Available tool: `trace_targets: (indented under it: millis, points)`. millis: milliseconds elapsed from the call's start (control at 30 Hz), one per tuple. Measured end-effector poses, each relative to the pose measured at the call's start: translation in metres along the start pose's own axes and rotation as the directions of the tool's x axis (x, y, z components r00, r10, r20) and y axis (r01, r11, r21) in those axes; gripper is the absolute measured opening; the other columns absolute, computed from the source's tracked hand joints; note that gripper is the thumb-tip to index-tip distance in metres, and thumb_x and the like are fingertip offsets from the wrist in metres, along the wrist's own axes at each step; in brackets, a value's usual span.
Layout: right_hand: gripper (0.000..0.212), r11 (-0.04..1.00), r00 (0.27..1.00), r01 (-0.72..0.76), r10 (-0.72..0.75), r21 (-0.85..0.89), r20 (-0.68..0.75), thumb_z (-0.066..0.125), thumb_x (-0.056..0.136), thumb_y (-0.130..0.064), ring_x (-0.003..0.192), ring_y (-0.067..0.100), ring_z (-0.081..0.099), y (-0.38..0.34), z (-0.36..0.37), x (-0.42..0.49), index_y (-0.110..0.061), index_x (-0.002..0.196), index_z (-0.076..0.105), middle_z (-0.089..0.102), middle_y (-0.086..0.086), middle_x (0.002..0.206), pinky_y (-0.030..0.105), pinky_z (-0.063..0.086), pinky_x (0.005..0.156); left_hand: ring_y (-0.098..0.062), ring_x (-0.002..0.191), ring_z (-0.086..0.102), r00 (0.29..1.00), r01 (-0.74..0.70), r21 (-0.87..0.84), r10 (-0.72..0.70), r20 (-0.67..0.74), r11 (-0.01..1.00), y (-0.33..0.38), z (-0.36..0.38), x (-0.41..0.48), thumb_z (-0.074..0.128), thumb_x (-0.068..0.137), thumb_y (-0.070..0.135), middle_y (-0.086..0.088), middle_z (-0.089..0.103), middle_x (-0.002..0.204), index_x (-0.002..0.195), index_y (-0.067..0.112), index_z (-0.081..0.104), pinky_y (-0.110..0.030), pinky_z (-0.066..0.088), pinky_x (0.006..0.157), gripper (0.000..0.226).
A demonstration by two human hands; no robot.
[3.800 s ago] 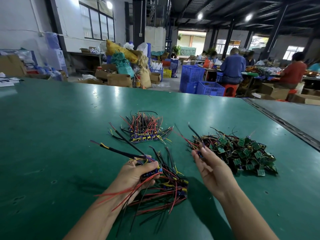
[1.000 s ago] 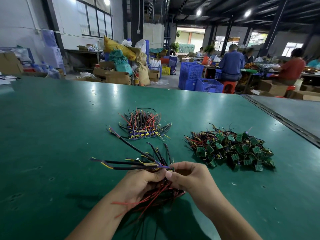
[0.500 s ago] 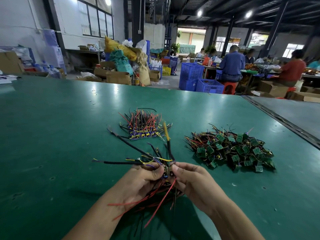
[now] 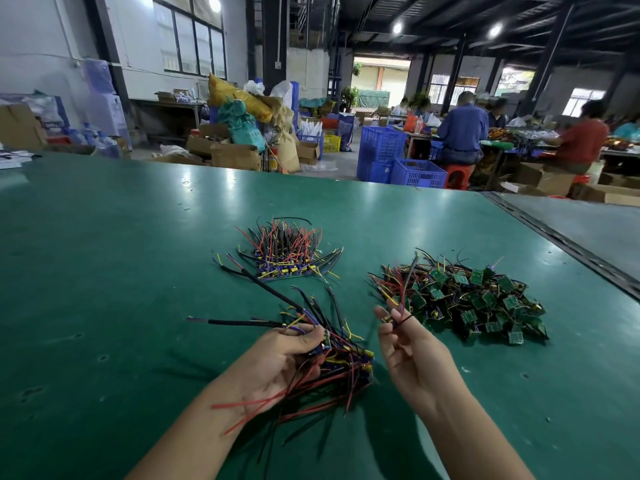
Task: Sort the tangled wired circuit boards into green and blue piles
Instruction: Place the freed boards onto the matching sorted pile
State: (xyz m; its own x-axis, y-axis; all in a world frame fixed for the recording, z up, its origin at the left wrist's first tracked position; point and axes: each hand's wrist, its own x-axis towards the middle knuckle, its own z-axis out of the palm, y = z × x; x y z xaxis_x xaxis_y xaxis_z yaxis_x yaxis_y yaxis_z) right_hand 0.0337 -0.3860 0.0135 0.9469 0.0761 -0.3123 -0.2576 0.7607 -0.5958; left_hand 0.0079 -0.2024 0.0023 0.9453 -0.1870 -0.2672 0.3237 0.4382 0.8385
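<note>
- My left hand grips the tangled bundle of red, black and yellow-wired boards over the green table.
- My right hand pinches one limp wired piece near the heap of green boards; its board seems hidden.
- Light, snag-prone: hold at the board.

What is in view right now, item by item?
green table mat: one, green, under everything.
pile of blue wired circuit boards: one, blue with red, black and yellow wires, far centre.
pile of green wired circuit boards: one, green, right.
tangled bundle of wired boards: one, mixed wires, near centre.
single wired piece: one, board colour hidden, before the green pile.
blue plastic crates: several, blue, beyond the table.
left hand: grips the bundle.
right hand: pinches the single piece.
</note>
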Motion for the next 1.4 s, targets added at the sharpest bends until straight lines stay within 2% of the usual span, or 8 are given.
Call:
trace_targets:
  millis: [200, 333, 500, 767, 1000, 1100, 1200, 1400]
  points:
    - [0.007, 0.999, 1.000, 0.010, -0.010, 0.038, -0.008, 0.055, 0.091, 0.004, 0.075, 0.017, 0.061, -0.004, -0.005, 0.004, 0.005, 0.095, 0.060, 0.060, 0.016, 0.088, 0.017, 0.057, 0.059, -0.016, 0.056, 0.060, 1.000, 0.015, 0.007, -0.016, 0.020, 1.000, 0.000, -0.002, 0.001, 0.073, 0.067, 0.013, -0.004, 0.057, 0.067, 0.085, 0.005, 0.060, -0.024, 0.052, 0.049, 0.023]
    - [0.016, 0.949, 0.996, 0.088, -0.079, -0.304, 0.040, 0.063, 0.085, 0.008, 0.075, 0.011, 0.069, 0.003, -0.008, 0.003, 0.004, 0.100, 0.065, 0.072, 0.011, 0.085, 0.016, 0.056, 0.063, -0.016, 0.056, 0.060, 1.000, 0.014, 0.011, -0.014, 0.025, 1.000, 0.001, -0.002, -0.001, 0.071, 0.069, 0.012, -0.004, 0.055, 0.069, 0.087, 0.007, 0.056, -0.024, 0.052, 0.050, 0.024]
    - [0.021, 0.292, 0.913, 0.238, -0.394, -0.926, 0.110, 0.072, 0.085, -0.023, 0.076, 0.014, 0.065, 0.017, -0.020, 0.007, -0.023, 0.105, 0.066, 0.065, -0.003, 0.094, 0.034, 0.056, 0.073, -0.015, 0.055, 0.059, 1.000, 0.007, 0.015, -0.007, 0.006, 1.000, 0.001, -0.001, -0.001, 0.071, 0.066, 0.014, -0.006, 0.056, 0.066, 0.087, 0.004, 0.060, -0.024, 0.051, 0.048, 0.026]
    - [0.043, -0.291, 0.855, 0.450, -0.134, -0.844, 0.502, 0.064, 0.083, -0.021, 0.103, 0.004, 0.051, 0.016, -0.008, 0.011, -0.027, 0.125, 0.062, 0.050, -0.011, 0.122, 0.006, 0.035, 0.083, -0.013, 0.052, 0.055, 0.998, 0.052, 0.008, -0.052, -0.048, 0.999, 0.005, -0.006, 0.001, 0.073, 0.066, 0.016, -0.004, 0.056, 0.065, 0.085, 0.007, 0.060, -0.023, 0.050, 0.046, 0.025]
    - [0.021, -0.267, 0.865, 0.402, -0.203, -0.876, 0.458, 0.080, 0.076, -0.038, 0.074, 0.004, 0.060, 0.002, -0.010, 0.009, -0.022, 0.089, 0.076, 0.065, -0.009, 0.088, 0.010, 0.041, 0.065, -0.015, 0.054, 0.056, 0.998, 0.043, 0.010, -0.043, -0.048, 0.999, 0.004, -0.009, 0.004, 0.073, 0.062, 0.014, -0.005, 0.057, 0.063, 0.085, 0.004, 0.064, -0.024, 0.051, 0.045, 0.026]
    - [0.005, 0.057, 0.917, 0.331, -0.253, -0.942, 0.307, 0.079, 0.078, -0.025, 0.052, 0.003, 0.059, -0.006, -0.006, 0.009, -0.022, 0.081, 0.077, 0.069, -0.006, 0.067, 0.015, 0.044, 0.050, -0.015, 0.052, 0.056, 0.998, 0.041, -0.002, -0.042, -0.049, 0.999, 0.004, -0.011, 0.004, 0.074, 0.062, 0.012, -0.005, 0.057, 0.063, 0.078, 0.006, 0.067, -0.024, 0.051, 0.045, 0.018]
    - [0.006, 0.344, 0.971, 0.182, -0.209, -0.921, 0.114, 0.070, 0.078, -0.008, 0.073, 0.025, 0.068, -0.023, -0.005, 0.015, -0.009, 0.077, 0.075, 0.072, 0.019, 0.082, 0.045, 0.060, 0.079, -0.017, 0.054, 0.055, 0.998, 0.029, -0.006, -0.029, -0.052, 1.000, 0.005, -0.012, 0.004, 0.073, 0.064, 0.011, -0.006, 0.058, 0.063, 0.064, 0.009, 0.072, -0.025, 0.051, 0.045, 0.002]
    - [0.012, 0.683, 0.986, 0.167, -0.108, -0.711, 0.128, 0.061, 0.084, 0.010, 0.082, 0.028, 0.070, -0.045, 0.003, 0.014, 0.004, 0.086, 0.071, 0.070, 0.025, 0.092, 0.030, 0.061, 0.074, -0.016, 0.054, 0.058, 0.999, 0.015, 0.011, -0.015, -0.040, 1.000, 0.003, -0.011, 0.004, 0.075, 0.063, 0.012, -0.002, 0.061, 0.063, 0.064, 0.011, 0.075, -0.024, 0.051, 0.046, 0.001]
